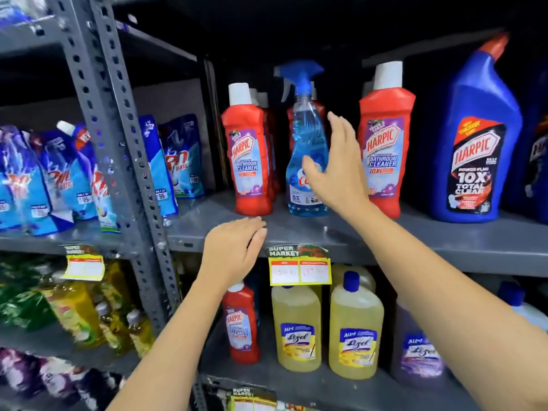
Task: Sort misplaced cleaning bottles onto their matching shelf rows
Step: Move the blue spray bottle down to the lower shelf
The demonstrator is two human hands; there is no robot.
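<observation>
A clear blue spray bottle [305, 149] stands on the upper grey shelf [296, 229] between two rows of red Harpic bathroom cleaner bottles [249, 155] [385, 149]. My right hand [335, 170] is beside the spray bottle's right side with fingers straight and spread, thumb in front of its label; no grip shows. My left hand [234, 250] hovers flat over the shelf's front edge, holding nothing. One shelf down, a single red Harpic bottle [241, 324] stands left of the yellow Lizol bottles [296, 324].
A large blue Harpic toilet cleaner bottle [477, 137] stands at the upper right. Blue detergent pouches [74, 173] fill the left bay behind a slotted grey upright [118, 143]. A yellow price tag [299, 268] hangs on the shelf edge. A purple Lizol bottle [418, 351] stands at lower right.
</observation>
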